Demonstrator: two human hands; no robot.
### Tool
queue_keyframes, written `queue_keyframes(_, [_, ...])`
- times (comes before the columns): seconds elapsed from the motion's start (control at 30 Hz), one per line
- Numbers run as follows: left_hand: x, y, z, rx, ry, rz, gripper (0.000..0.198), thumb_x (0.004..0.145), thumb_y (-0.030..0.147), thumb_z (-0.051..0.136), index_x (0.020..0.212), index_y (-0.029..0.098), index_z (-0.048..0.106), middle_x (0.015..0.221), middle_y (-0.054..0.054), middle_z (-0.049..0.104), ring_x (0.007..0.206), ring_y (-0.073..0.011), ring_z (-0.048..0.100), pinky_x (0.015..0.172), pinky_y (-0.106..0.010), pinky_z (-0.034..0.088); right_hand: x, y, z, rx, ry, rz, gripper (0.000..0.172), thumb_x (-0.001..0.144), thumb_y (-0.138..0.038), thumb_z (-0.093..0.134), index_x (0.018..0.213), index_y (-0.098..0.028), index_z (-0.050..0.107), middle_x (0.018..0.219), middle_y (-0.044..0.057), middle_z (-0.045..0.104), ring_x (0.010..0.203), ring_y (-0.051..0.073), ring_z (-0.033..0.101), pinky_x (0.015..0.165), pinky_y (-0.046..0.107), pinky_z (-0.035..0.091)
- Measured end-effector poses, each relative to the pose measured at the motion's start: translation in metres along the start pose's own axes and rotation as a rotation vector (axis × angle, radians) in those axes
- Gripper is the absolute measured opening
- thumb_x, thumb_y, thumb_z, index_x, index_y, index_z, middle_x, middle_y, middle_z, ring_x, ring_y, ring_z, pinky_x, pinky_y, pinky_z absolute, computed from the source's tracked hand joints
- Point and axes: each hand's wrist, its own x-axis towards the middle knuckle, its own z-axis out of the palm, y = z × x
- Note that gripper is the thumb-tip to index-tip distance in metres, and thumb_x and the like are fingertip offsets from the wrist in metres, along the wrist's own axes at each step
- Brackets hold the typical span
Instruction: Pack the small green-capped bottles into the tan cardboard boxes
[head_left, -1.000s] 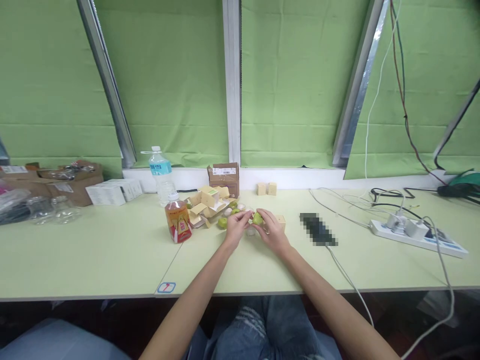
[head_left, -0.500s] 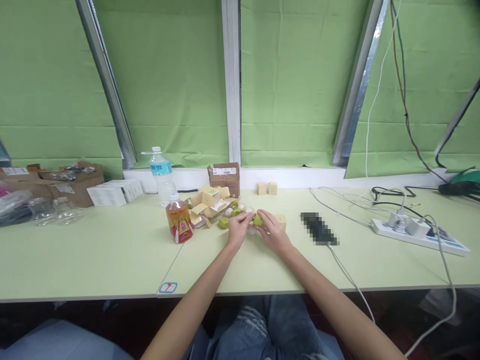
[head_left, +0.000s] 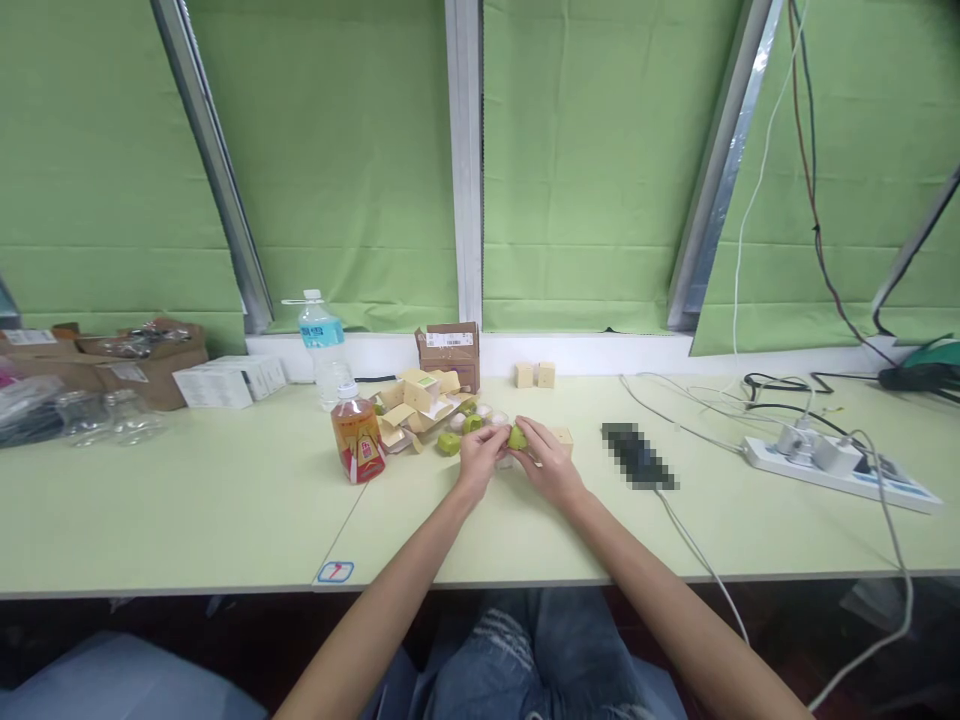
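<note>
Both of my hands meet above the table around a small green round object (head_left: 517, 437). My right hand (head_left: 551, 465) has its thumb and fingers closed on it from the right. From the left, my left hand (head_left: 482, 460) pinches at its edge; the fingertips partly hide the contact. Just under the hands shows a clear or whitish small item (head_left: 504, 461), mostly covered. More green round pieces (head_left: 449, 443) lie left of my left hand, with whitish round pieces (head_left: 484, 411) behind it. Beyond my right hand stands a small tan box (head_left: 562, 438), partly hidden.
Opened tan boxes (head_left: 420, 395) are heaped left of the hands, near an orange-labelled bottle (head_left: 358, 435) and a large water bottle (head_left: 322, 350). Two small tan boxes (head_left: 535, 375) stand at the back. Rightward lie a blurred-out dark device (head_left: 637, 458) and a power strip (head_left: 840, 470) with cables.
Between my fingers the green object has turned a little and shows a smoother side. My hands stay in nearly the same place.
</note>
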Motion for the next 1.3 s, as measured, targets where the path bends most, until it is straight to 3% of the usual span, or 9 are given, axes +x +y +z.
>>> queue_keyframes(0.13, [0.002,-0.001,0.000,-0.002,-0.054,0.012,0.042,0.066,0.049,0.088,0.062,0.012,0.069,0.057,0.002,0.051,0.048,-0.0040,0.037,0.044,-0.019,0.025,0.002,0.001,0.000,0.024,0.004,0.044,0.055,0.101,-0.028,0.058,0.155,-0.022,0.044,0.136,0.017,0.064,0.128,0.027,0.063,0.109,0.046,0.056])
queue_keyframes(0.27, [0.007,-0.004,-0.002,-0.001,0.044,0.025,0.042,0.063,0.045,0.090,0.087,0.013,0.080,0.078,-0.005,0.068,0.056,-0.0066,0.047,0.046,-0.019,0.032,0.003,0.002,0.003,0.022,0.022,0.101,0.052,0.102,-0.030,0.057,0.152,-0.021,0.046,0.136,0.017,0.063,0.128,0.028,0.062,0.109,0.047,0.056])
queue_keyframes(0.5, [0.010,-0.006,-0.012,0.141,0.037,0.082,0.039,0.067,0.050,0.086,0.065,0.013,0.073,0.063,-0.001,0.062,0.055,-0.0084,0.047,0.048,-0.020,0.035,0.003,-0.002,0.005,0.048,-0.015,0.143,0.050,0.102,-0.035,0.057,0.149,-0.022,0.048,0.133,0.017,0.065,0.126,0.028,0.063,0.107,0.048,0.056])
queue_keyframes(0.8, [0.006,-0.005,-0.011,0.127,-0.019,0.059,0.044,0.064,0.054,0.087,0.077,0.012,0.079,0.067,-0.004,0.067,0.056,-0.0103,0.049,0.053,-0.024,0.039,0.001,-0.003,0.001,0.075,-0.080,0.127,0.050,0.102,-0.035,0.057,0.149,-0.022,0.049,0.131,0.017,0.066,0.124,0.029,0.065,0.107,0.047,0.056])
queue_keyframes(1.03, [0.002,-0.001,-0.011,0.167,-0.069,0.079,0.047,0.070,0.056,0.083,0.058,0.014,0.066,0.051,0.003,0.050,0.049,-0.0076,0.040,0.049,-0.023,0.030,0.000,-0.003,0.003,0.061,-0.029,0.139,0.051,0.102,-0.033,0.056,0.151,-0.022,0.046,0.133,0.017,0.065,0.125,0.028,0.064,0.107,0.047,0.056])
queue_keyframes(1.3, [-0.004,0.007,-0.007,0.191,-0.107,0.133,0.048,0.073,0.058,0.079,0.060,0.014,0.067,0.054,0.002,0.051,0.052,-0.0085,0.040,0.050,-0.023,0.032,-0.003,-0.003,0.006,0.043,-0.050,0.107,0.053,0.102,-0.035,0.056,0.153,-0.023,0.044,0.133,0.016,0.066,0.126,0.028,0.064,0.108,0.047,0.056])
